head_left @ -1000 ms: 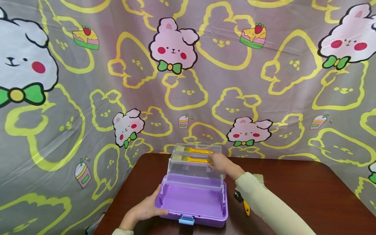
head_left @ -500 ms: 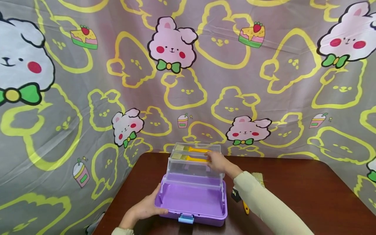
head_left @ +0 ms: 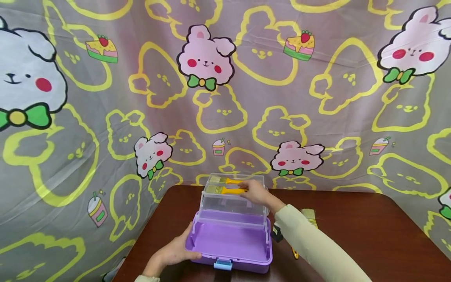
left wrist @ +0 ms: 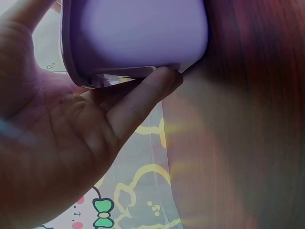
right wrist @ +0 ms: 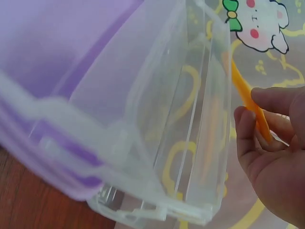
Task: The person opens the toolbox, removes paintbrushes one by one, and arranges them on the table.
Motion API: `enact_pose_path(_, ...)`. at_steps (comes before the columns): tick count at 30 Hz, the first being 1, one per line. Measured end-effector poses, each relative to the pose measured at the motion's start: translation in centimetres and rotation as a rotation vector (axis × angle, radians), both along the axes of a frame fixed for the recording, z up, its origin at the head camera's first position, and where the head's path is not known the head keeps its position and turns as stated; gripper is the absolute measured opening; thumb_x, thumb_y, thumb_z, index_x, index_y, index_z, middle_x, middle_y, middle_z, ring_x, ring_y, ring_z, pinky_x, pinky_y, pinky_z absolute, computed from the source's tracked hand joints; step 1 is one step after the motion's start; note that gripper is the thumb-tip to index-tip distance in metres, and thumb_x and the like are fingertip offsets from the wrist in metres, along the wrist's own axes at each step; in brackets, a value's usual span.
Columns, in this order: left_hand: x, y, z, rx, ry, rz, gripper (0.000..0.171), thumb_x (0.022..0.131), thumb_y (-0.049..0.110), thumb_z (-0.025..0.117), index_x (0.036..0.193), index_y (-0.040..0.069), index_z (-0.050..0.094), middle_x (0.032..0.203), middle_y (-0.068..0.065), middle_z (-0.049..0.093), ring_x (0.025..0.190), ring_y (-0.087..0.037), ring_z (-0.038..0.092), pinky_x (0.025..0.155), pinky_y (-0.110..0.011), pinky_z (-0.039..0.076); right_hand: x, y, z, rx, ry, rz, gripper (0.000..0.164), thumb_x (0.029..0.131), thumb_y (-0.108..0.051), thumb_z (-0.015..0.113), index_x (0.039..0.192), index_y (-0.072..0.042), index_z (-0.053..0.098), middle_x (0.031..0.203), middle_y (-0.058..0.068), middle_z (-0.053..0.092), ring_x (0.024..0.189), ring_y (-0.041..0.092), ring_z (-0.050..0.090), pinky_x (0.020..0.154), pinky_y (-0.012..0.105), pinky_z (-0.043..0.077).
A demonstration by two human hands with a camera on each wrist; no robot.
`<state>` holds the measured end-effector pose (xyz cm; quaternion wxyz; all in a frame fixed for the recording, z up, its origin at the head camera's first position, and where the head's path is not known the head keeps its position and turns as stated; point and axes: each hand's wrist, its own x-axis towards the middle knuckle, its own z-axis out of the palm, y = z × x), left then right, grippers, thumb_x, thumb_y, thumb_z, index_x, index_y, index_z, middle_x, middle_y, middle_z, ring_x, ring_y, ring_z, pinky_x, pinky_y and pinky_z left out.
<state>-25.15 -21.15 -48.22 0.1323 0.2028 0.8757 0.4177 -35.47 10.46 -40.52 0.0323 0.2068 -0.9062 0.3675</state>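
- Right hand (head_left: 257,192) pinches the front yellow-handled paintbrush (head_left: 230,191) at the clear upper section (head_left: 230,203)!
- Left hand (head_left: 174,250) grips the purple box (head_left: 230,239) by its near left corner.
- Second brush (head_left: 231,181) lies just behind the first.
- Third brush (head_left: 309,215) is down on the tabletop (head_left: 366,235), partly behind the sleeve (head_left: 318,244).

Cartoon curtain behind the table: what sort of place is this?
Perhaps a curtained-off craft corner: printed cloth hangs behind and beside a reddish-brown table, with an open purple case and yellow-handled paintbrushes there.
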Motion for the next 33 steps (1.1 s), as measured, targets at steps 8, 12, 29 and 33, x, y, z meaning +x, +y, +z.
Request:
enact_pose_path(8, 0.1, 0.3, 0.2, -0.004, 0.005, -0.002, 0.116, 0.074, 0.034, 0.080, 0.147, -0.010, 0.001, 0.132, -0.035, 0.042, 0.106, -0.033, 0.054, 0.092, -0.054, 0.039, -0.2, -1.1, -0.3, 0.008, 0.011, 0.001, 0.034, 0.082, -0.001, 0.068, 0.115, 0.004, 0.065, 0.107, 0.015, 0.066, 0.097, 0.027, 0.061, 0.081, 0.037, 0.050)
enact_pose_path(12, 0.0, 0.5, 0.1, -0.005, -0.012, 0.002, 0.116, 0.074, 0.036, 0.080, 0.147, -0.009, 0.001, 0.134, -0.034, 0.041, 0.106, -0.033, 0.054, 0.092, -0.054, 0.039, 0.0, -1.0, -0.2, 0.035, -0.010, 0.002, 0.032, 0.084, -0.003, 0.067, 0.116, 0.001, 0.066, 0.109, 0.014, 0.066, 0.099, 0.025, 0.060, 0.080, 0.036, 0.049)
enact_pose_path(29, -0.1, 0.2, 0.1, 0.004, -0.010, 0.007, 0.116, 0.074, 0.035, 0.080, 0.148, -0.007, 0.001, 0.132, -0.034, 0.043, 0.106, -0.034, 0.054, 0.092, -0.055, 0.039, 1.1, 1.7, 1.1, 0.022, 0.044, 0.021, 0.028, 0.087, -0.002, 0.064, 0.115, -0.002, 0.066, 0.112, 0.011, 0.064, 0.102, 0.027, 0.058, 0.084, 0.041, 0.047)
enact_pose_path(33, 0.0, 0.2, 0.1, -0.006, -0.011, 0.015, 0.116, 0.074, 0.036, 0.080, 0.148, -0.007, 0.001, 0.132, -0.034, 0.042, 0.106, -0.033, 0.053, 0.092, -0.055, 0.039, 1.6, 3.1, 1.2, 0.006, 0.056, 0.035, 0.028, 0.088, -0.004, 0.063, 0.115, -0.005, 0.066, 0.113, 0.009, 0.064, 0.100, 0.025, 0.058, 0.083, 0.040, 0.047)
